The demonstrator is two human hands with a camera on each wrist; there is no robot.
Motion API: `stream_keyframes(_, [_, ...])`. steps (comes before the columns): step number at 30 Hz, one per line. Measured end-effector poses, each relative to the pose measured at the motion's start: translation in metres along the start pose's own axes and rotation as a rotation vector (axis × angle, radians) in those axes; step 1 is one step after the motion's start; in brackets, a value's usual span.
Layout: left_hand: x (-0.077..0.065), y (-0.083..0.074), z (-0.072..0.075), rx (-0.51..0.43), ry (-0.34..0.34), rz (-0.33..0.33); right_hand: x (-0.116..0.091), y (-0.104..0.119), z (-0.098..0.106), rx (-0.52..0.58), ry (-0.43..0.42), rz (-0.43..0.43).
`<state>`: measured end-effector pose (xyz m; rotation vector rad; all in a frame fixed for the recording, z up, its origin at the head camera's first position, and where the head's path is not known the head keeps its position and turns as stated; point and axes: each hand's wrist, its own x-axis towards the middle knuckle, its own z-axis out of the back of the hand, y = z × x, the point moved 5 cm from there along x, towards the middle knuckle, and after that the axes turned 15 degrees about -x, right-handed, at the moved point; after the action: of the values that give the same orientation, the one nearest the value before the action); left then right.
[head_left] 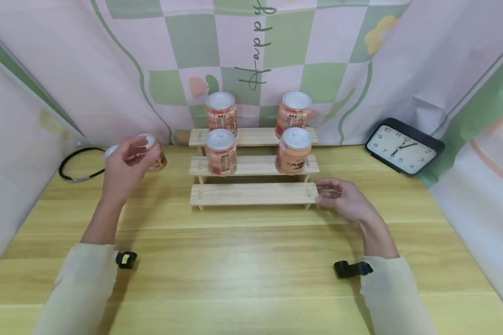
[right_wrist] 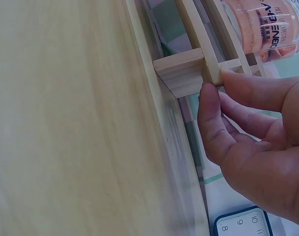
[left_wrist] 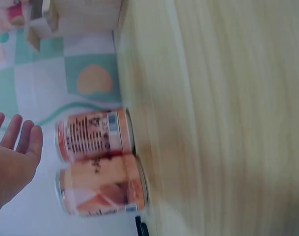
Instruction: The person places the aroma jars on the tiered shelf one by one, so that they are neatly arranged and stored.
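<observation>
Two cans (head_left: 158, 162) stand partly hidden behind the left hand (head_left: 123, 168), relaxed and empty; the right hand (head_left: 347, 200) pinches the shelf (head_left: 253, 193).

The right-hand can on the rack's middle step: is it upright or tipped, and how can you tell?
Upright: in the head view, the can stands on the middle step, its lid facing up.

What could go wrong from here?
The right hand pinches the wooden rack at its right end; a tug might shift it and topple the four cans standing on it. The left hand hovers near two close-set cans; reaching for one could knock the other.
</observation>
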<state>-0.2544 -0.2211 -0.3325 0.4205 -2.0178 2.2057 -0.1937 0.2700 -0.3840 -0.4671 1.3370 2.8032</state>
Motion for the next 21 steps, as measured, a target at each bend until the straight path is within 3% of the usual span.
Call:
stream_keyframes(7, [0.001,-0.003,0.028,-0.003,-0.138,-0.026,0.0,-0.003,-0.001,0.053,-0.001,0.032])
stream_keyframes(12, [0.005,-0.001,0.047,0.019,-0.235,-0.01,0.0,-0.002,-0.002,0.096,0.006,0.046])
stream_keyframes(17, [0.006,0.0,0.058,0.097,-0.298,0.059,0.001,-0.002,-0.003,0.137,0.006,0.054])
stream_keyframes(21, [0.007,0.007,0.063,0.171,-0.271,0.153,0.002,-0.004,-0.004,0.17,0.005,0.05])
